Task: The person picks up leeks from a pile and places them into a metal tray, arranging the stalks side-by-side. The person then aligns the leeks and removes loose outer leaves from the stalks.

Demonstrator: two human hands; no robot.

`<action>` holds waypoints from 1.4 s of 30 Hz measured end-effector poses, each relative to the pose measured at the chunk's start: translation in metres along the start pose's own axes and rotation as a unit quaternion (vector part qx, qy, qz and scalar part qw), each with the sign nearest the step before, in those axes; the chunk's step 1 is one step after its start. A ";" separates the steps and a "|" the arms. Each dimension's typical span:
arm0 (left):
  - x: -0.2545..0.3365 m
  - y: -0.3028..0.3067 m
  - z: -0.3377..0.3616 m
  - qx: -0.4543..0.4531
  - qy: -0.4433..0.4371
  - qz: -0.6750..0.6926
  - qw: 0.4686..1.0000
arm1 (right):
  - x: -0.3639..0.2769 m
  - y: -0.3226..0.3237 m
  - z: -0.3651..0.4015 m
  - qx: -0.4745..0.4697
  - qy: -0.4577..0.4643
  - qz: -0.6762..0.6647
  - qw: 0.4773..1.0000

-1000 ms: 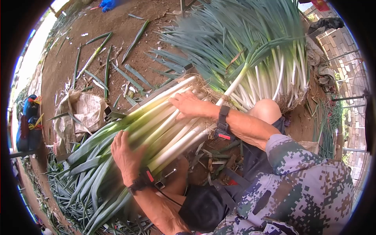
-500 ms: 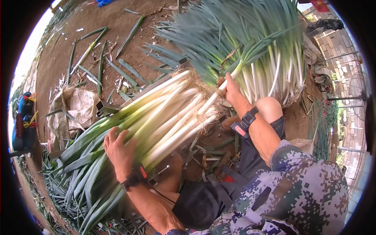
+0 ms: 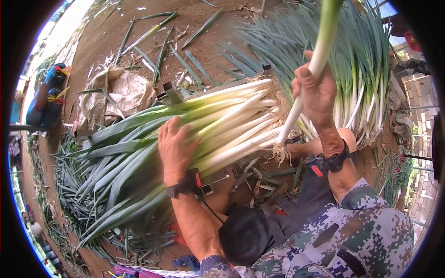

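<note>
A single green onion [image 3: 325,44] is held in my right hand [image 3: 321,95], its fingers wrapped round the white shank. It stands tilted, green part up past the frame's top, with the rooted end low beside the bundle. My left hand [image 3: 177,150] lies with fingers spread on a bundle of green onions [image 3: 232,121]. This bundle rests across a low metal rack [image 3: 172,94], roots to the right and leaves to the left. Behind my right hand, a big heap of green onions [image 3: 366,83] lies on the ground.
A crumpled woven sack [image 3: 132,90] lies left of the rack. Cut leaves [image 3: 160,55] litter the dirt ground, and trimmings [image 3: 273,178] lie by my legs. Blue bundles with yellow ties [image 3: 51,95] are at the far left. A brick surface [image 3: 419,106] shows at right.
My right hand has raised the green onion and turned it upright, away from the heap. My left hand stays on the bundle. The view has shifted, so the scene sits farther right.
</note>
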State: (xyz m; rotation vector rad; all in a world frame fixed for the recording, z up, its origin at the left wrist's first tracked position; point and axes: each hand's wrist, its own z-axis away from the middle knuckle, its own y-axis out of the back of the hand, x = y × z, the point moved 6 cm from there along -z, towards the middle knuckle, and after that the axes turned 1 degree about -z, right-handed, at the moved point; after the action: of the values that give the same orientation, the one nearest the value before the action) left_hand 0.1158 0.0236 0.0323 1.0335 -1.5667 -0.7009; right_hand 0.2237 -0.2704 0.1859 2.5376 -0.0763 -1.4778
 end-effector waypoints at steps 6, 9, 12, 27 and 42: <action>0.036 0.049 0.040 -0.132 0.012 0.431 0.892 | 0.007 -0.111 0.052 -0.323 0.247 0.158 0.900; 0.041 0.090 0.075 -0.065 -0.019 0.574 0.816 | 0.097 -0.132 0.132 -0.481 0.158 0.254 0.824; 0.019 0.105 0.076 0.120 0.091 0.422 0.894 | 0.119 -0.126 0.144 -0.432 0.159 0.279 0.843; 0.016 0.000 0.052 0.050 0.084 -0.053 0.994 | 0.165 -0.096 0.148 -0.373 0.002 0.259 0.891; -0.028 -0.009 0.054 -0.010 0.117 0.071 0.991 | 0.132 0.231 0.043 -0.137 -0.234 0.333 0.903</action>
State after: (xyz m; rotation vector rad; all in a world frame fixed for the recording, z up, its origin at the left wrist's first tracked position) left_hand 0.0673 0.0401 -0.0014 0.9433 -1.4108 -0.4782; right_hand 0.2655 -0.5219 0.0990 1.6319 -0.6782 -1.5981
